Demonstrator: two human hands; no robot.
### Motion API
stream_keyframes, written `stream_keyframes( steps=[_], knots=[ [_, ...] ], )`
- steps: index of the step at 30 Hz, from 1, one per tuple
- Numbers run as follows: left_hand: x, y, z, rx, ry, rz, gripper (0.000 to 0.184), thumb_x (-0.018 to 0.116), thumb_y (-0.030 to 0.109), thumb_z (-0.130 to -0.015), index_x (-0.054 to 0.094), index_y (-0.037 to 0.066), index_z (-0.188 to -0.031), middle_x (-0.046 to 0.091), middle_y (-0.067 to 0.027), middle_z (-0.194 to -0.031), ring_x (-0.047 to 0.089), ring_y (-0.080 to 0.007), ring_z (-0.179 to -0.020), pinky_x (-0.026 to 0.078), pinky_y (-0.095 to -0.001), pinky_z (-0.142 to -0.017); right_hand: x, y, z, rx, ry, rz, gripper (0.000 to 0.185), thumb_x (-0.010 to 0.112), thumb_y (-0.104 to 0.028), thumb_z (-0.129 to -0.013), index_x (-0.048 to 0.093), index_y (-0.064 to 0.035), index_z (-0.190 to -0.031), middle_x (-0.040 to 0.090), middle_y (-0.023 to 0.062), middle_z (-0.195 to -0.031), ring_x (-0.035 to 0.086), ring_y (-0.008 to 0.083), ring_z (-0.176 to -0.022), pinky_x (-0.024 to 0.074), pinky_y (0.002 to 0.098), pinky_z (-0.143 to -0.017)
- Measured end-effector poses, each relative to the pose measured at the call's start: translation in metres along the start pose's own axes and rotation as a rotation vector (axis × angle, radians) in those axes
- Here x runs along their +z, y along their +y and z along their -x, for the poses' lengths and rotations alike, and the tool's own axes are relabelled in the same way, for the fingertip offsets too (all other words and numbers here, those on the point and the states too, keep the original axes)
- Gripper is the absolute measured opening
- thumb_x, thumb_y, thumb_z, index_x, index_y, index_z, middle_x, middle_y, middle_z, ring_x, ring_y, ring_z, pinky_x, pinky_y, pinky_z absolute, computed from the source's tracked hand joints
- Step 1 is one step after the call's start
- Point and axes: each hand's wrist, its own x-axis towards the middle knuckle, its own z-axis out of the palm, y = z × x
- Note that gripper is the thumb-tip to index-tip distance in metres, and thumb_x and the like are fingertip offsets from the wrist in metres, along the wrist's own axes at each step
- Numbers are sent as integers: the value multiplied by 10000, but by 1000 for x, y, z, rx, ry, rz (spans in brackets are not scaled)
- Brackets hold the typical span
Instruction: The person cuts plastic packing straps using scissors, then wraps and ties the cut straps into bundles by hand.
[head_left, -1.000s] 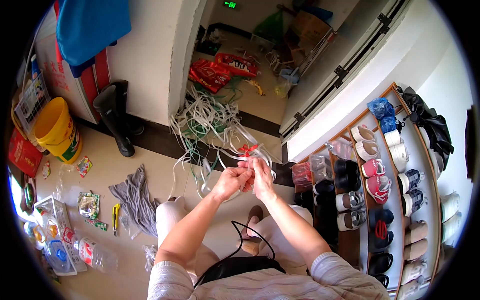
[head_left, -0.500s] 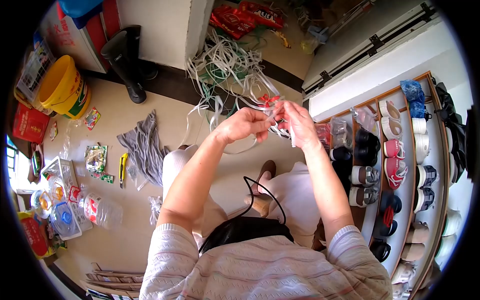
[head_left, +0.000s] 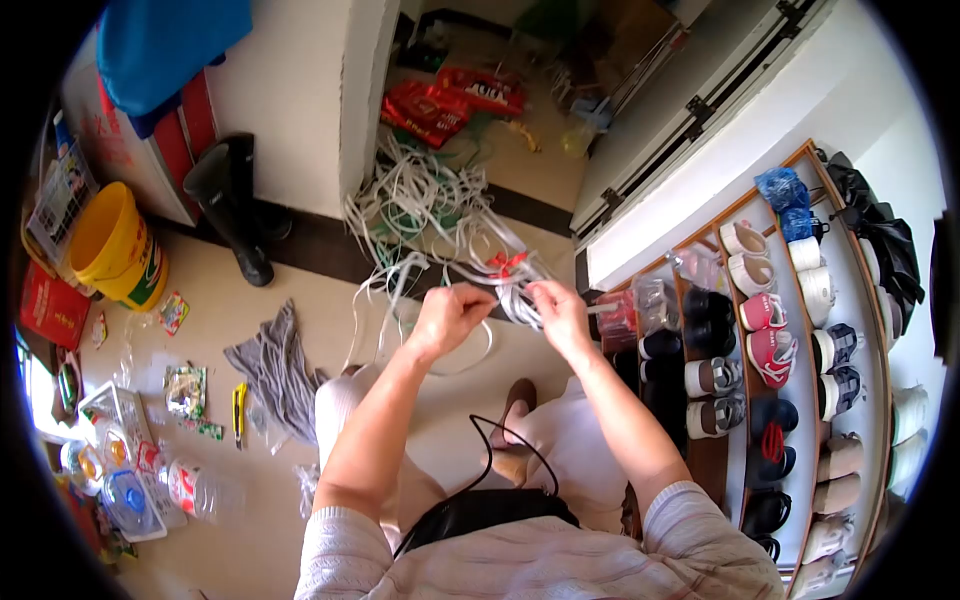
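A tangled heap of white and green plastic strapping [head_left: 420, 195] lies on the floor ahead of me, by the doorway. Loops of it reach toward my hands. My left hand [head_left: 450, 318] is closed in a pinch on a strand of strapping, with a loop hanging just below it. To its right, my right hand [head_left: 562, 315] grips white strapping, and a short flat end pokes out past its far side. A looped bundle of strapping [head_left: 517, 303] with a red tie [head_left: 507, 265] sits between and just beyond the two hands. The fingertips are partly hidden.
At right stands a shoe rack [head_left: 735, 330] full of shoes. To the left are a yellow bucket [head_left: 117, 245], black rubber boots [head_left: 228, 205], a grey cloth [head_left: 277, 370], a yellow utility knife [head_left: 239, 413] and a crate [head_left: 110, 400] with plastic bottles. Red bags [head_left: 430, 112] lie beyond the doorway.
My hands have moved apart from being close together, and the strapping bundle between them shows more. The camera view has tilted upward, so everything sits lower in it.
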Motion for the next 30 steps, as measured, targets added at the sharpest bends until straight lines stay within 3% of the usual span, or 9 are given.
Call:
stream_keyframes(
  steps=[1, 3, 4, 10, 15, 19, 24, 25, 30],
  knots=[
    [3, 1, 1, 25, 21, 5, 129, 627, 92, -769, 650, 13, -868, 616, -74, -709, 571, -114, -621, 466, -245, -580, -1, -8, -2, -196, 32, 249, 146, 552, -167, -845, 615, -51, -907, 635, 103, -807, 605, 242, -730, 473, 313, -648],
    [7, 1, 1, -11, 30, 52, 128, 629, 87, -766, 649, 12, -868, 617, -78, -723, 577, -119, -639, 468, -250, -596, 5, -20, 1, -142, -38, 204, 164, 544, -195, -842, 619, -64, -906, 624, 145, -815, 589, 324, -753, 471, 368, -649],
    [8, 2, 2, -15, 47, 43, 126, 632, 83, -763, 650, 14, -866, 614, -75, -731, 579, -121, -643, 469, -251, -600, 7, -33, 5, 83, -158, 200, 205, 510, -228, -861, 616, -57, -896, 617, 158, -800, 584, 337, -771, 467, 374, -644],
    [17, -7, 3, 1, 119, 129, 122, 660, 65, -729, 662, 32, -847, 584, -57, -756, 583, -133, -652, 474, -252, -609, 31, -31, 17, 468, -183, -683, 331, 479, -346, -902, 596, -37, -880, 554, -16, -700, 482, 58, -663, 419, 228, -624],
    [27, -6, 3, -192, 199, 377, 84, 682, 84, -714, 644, 19, -752, 550, -46, -733, 577, -125, -652, 473, -261, -606, 45, -39, 16, 351, -91, -769, 226, 509, -239, -900, 586, -28, -876, 566, 1, -739, 506, 70, -655, 417, 212, -623],
    [22, -7, 0, -225, 196, 339, 217, 695, 109, -750, 539, 5, -861, 571, -35, -757, 526, -93, -663, 452, -229, -587, 40, -56, 3, 328, 27, -937, 251, 481, -257, -910, 553, -17, -903, 574, 50, -762, 542, 110, -655, 454, 244, -586],
    [24, 8, 5, -277, -265, 757, 315, 513, 327, -884, 551, 15, -904, 507, -7, -662, 477, -102, -581, 424, -225, -531, 24, -61, -18, 577, 103, -1354, 203, 453, -238, -916, 496, -45, -867, 431, -10, -619, 411, 96, -506, 381, 243, -460],
    [23, 7, 6, -319, -303, 811, 309, 518, 322, -882, 557, 16, -906, 494, -4, -641, 462, -99, -554, 411, -223, -505, 18, -59, -24, 658, 119, -1375, 185, 439, -225, -918, 477, -55, -854, 362, -32, -592, 320, 78, -464, 292, 224, -403],
    [15, 6, 6, -466, -426, 918, 307, 582, 317, -844, 593, 12, -881, 450, 11, -570, 393, -76, -447, 336, -213, -401, -10, -47, -42, 625, 138, -1472, 175, 437, -223, -917, 470, -77, -826, 337, -49, -569, 281, 60, -434, 225, 202, -382]
  ],
)
